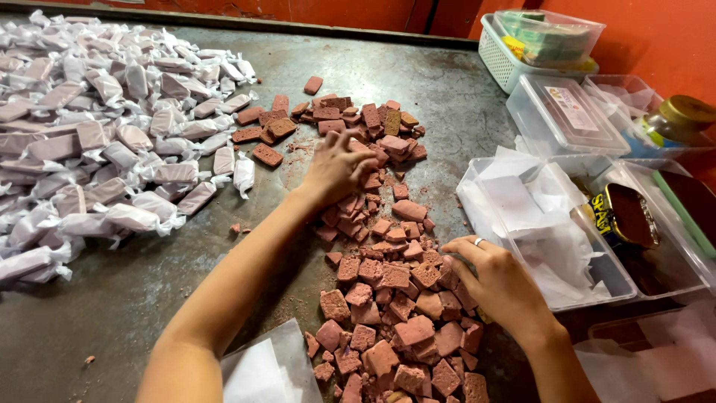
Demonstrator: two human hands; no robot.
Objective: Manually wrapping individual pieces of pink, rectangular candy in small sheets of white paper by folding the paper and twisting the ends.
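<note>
A long heap of reddish-brown candy blocks [388, 298] runs down the middle of the grey table [112, 313]. My left hand [337, 169] reaches out over the far part of the heap, fingers spread and resting on the blocks. At the near right edge of the heap, my right hand [498, 285] lies with its fingers curled against the blocks; a ring shows on one finger. I cannot tell whether either hand pinches a block. A sheet of clear wrapper [267, 369] lies under my left forearm.
A big pile of wrapped candies [97, 127] in clear paper fills the left side. To the right stand a clear tub of wrapper sheets [537, 224], lidded plastic boxes [567, 116], a white basket [507, 60], a tin [626, 216] and a jar [679, 119].
</note>
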